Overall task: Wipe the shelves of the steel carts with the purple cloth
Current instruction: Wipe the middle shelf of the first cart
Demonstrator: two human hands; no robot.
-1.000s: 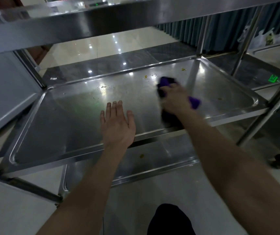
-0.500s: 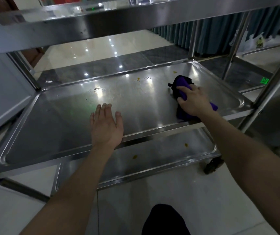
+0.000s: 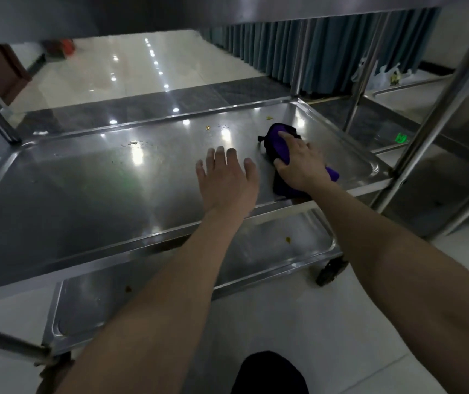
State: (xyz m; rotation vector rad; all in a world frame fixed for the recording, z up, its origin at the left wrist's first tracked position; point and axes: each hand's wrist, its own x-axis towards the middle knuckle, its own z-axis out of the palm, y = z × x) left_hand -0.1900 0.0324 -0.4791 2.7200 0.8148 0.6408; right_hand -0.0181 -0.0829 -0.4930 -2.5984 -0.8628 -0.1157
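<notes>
The right hand grips the purple cloth on the middle shelf's right side; the left hand rests there, fingers straight.

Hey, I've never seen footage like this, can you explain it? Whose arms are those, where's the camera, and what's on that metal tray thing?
There is no machine here. These are a person's two bare arms, filmed by a wide-angle camera worn on their head, looking forward and down. That is why the arms come in from the bottom edge.

The metal tray is the middle shelf of a steel cart. A top shelf crosses above it and a lower shelf sits beneath.

The left hand lies flat on the middle shelf, fingers straight, holding nothing. The right hand holds a purple cloth pressed against the shelf near its right end.

Small yellowish crumbs dot the far part of that shelf. Behind the cart are a shiny floor and a blue-green curtain.
</notes>
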